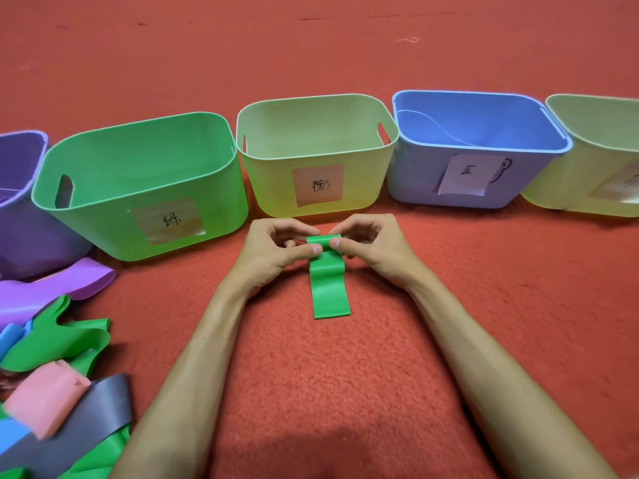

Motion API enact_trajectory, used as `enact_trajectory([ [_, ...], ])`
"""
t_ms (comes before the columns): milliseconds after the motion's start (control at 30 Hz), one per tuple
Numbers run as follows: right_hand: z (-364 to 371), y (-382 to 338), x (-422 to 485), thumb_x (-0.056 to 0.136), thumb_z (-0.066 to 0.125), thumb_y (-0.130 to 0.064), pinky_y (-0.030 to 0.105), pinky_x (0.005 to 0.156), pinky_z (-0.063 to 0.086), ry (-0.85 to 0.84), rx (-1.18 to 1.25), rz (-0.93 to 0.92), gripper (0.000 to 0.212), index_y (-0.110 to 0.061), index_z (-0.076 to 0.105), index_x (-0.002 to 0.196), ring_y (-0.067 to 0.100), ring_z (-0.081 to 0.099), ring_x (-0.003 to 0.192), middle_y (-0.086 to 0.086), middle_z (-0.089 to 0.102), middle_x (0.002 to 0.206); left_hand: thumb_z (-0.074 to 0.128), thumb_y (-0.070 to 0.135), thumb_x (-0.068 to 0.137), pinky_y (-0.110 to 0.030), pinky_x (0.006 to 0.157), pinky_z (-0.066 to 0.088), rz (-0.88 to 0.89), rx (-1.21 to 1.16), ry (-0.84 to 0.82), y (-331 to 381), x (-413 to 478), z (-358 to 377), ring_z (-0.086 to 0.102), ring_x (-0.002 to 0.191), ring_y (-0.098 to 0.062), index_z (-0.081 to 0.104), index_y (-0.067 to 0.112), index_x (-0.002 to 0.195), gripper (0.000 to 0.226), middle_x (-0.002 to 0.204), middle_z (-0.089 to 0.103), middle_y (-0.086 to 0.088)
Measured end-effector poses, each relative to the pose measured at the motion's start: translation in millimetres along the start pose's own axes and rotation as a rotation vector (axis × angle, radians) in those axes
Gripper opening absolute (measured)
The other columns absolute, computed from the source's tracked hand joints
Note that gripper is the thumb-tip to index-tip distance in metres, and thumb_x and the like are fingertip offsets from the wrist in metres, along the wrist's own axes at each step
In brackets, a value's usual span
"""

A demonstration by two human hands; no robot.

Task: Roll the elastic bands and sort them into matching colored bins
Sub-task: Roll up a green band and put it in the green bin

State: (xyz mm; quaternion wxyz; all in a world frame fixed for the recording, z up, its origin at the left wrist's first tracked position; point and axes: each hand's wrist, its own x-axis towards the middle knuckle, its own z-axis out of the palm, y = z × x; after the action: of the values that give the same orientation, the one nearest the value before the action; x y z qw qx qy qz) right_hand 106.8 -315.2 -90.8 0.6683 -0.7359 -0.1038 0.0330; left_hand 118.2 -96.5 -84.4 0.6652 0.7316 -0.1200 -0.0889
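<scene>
- Under everything: nubby red carpeted floor (311,46); no desk anywhere in view.
- Across the far side, in a curved row from left to right: purple plastic bin (20,229), large green plastic bin (103,209) with a paper label, pale yellow-green plastic bin (273,188), blue plastic bin (415,174), and a second yellow-green bin (560,181) cut off at the right edge.
- At lower left, well apart from the hands: loose heap of flat elastic bands (62,340) in purple, green, blue and grey, plus one folded pink.
- In the middle, near the front of the pale yellow-green plastic bin: flat green elastic band (330,295).
  - Lies on the floor with its long axis running straight away from the body.
  - Near end flat and free; far end lifted and turned over.
- Meeting over that far end, one at each side and about equally near: left hand (273,250) and right hand (373,247).
- Clamped on the turned-over edge: fingers (313,249). Thumbs on top, tips almost touching, the rest curled behind.
- Reads as the first turn of the roll, with most of the strip not yet wound.
- Probably calls for rolling toward the body along the long axis, with both sides kept level.
- For the drop afterwards: matching green bin ahead and to the left, so nearer the left hand.
</scene>
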Motion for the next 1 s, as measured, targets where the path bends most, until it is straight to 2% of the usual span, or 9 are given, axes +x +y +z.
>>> enact_trajectory([
  [133,-0.5,-0.8,-0.2,0.088,0.078,-0.001,0.020,0.062,0.053,0.003,0.012,-0.009,0.016,0.006,0.073,0.101,0.012,0.068,0.079,0.013,0.076,0.092,0.084,0.011,0.083,-0.021,0.055,0.040,-0.032,0.012,-0.028,0.7,0.1,1.6,0.043,0.060,-0.017,0.080,0.008,0.101,0.018,0.065,0.065,0.003],
  [200,-1.0,-0.7,0.0,0.087,0.079,0.002,0.023,0.068,0.055,0.001,0.012,-0.030,0.015,0.005,0.073,0.101,0.016,0.069,0.083,0.014,0.076,0.093,0.081,0.011,0.086,-0.022,0.055,0.044,-0.040,0.002,-0.029,2.7,-0.7,2.2,0.056,0.060,-0.011,0.080,0.005,0.098,0.013,0.073,0.074,-0.002],
  [333,0.1,1.5,1.5,0.081,0.082,0.000,0.035,0.077,0.051,-0.010,0.001,-0.048,0.019,-0.002,0.075,0.098,0.018,0.064,0.081,0.010,0.075,0.089,0.083,0.008,0.084,-0.026,0.058,0.043,-0.030,-0.007,-0.030,3.3,-1.2,1.7,0.051,0.063,-0.023,0.080,0.005,0.097,0.014,0.073,0.070,-0.013],
  [400,1.8,1.3,1.4,0.080,0.082,-0.009,0.033,0.076,0.050,-0.004,-0.002,-0.044,0.021,-0.003,0.075,0.099,0.016,0.063,0.081,0.010,0.075,0.089,0.084,0.009,0.082,-0.028,0.059,0.039,-0.017,-0.026,-0.036,1.4,-0.4,0.2,0.041,0.066,-0.027,0.080,0.009,0.096,0.015,0.067,0.056,-0.017],
  [500,2.2,-0.6,0.7,0.088,0.078,-0.012,0.026,0.067,0.050,-0.003,-0.007,-0.027,0.016,0.000,0.075,0.098,0.012,0.063,0.075,0.014,0.075,0.087,0.085,0.006,0.081,-0.024,0.057,0.038,-0.019,-0.043,-0.029,0.7,-0.4,0.2,0.032,0.066,-0.027,0.080,0.009,0.097,0.017,0.063,0.041,-0.010],
  [633,1.3,-1.5,-0.5,0.095,0.072,-0.007,0.021,0.054,0.048,-0.003,-0.004,0.017,0.009,0.002,0.074,0.094,0.008,0.059,0.065,0.009,0.072,0.081,0.083,0.005,0.082,-0.016,0.052,0.043,-0.049,-0.040,-0.030,1.3,-0.7,1.6,0.037,0.061,-0.013,0.078,0.002,0.104,0.023,0.057,0.052,0.007],
  [733,1.7,-1.8,-1.2,0.094,0.073,-0.007,0.022,0.054,0.050,0.002,-0.009,0.005,0.009,0.002,0.074,0.096,0.007,0.062,0.067,0.009,0.074,0.085,0.080,0.013,0.087,-0.018,0.052,0.041,-0.042,-0.013,-0.039,1.9,0.9,1.2,0.050,0.058,-0.009,0.078,0.001,0.103,0.020,0.064,0.068,0.007],
  [900,1.9,-1.1,-0.9,0.091,0.075,-0.002,0.018,0.063,0.051,-0.003,-0.045,-0.053,0.008,0.001,0.074,0.099,0.005,0.066,0.074,0.006,0.075,0.088,0.073,0.004,0.092,-0.008,0.049,0.039,-0.038,-0.012,-0.038,1.6,1.0,4.0,0.058,0.052,0.004,0.073,-0.012,0.100,0.018,0.061,0.070,0.008],
  [1000,2.1,0.5,0.3,0.086,0.080,-0.008,0.032,0.076,0.053,0.002,-0.049,-0.074,0.016,-0.003,0.075,0.100,0.014,0.067,0.082,0.014,0.077,0.091,0.077,0.003,0.088,-0.012,0.049,0.041,-0.054,-0.015,-0.040,2.9,0.8,2.5,0.056,0.052,-0.002,0.074,-0.010,0.101,0.018,0.063,0.070,0.005],
])
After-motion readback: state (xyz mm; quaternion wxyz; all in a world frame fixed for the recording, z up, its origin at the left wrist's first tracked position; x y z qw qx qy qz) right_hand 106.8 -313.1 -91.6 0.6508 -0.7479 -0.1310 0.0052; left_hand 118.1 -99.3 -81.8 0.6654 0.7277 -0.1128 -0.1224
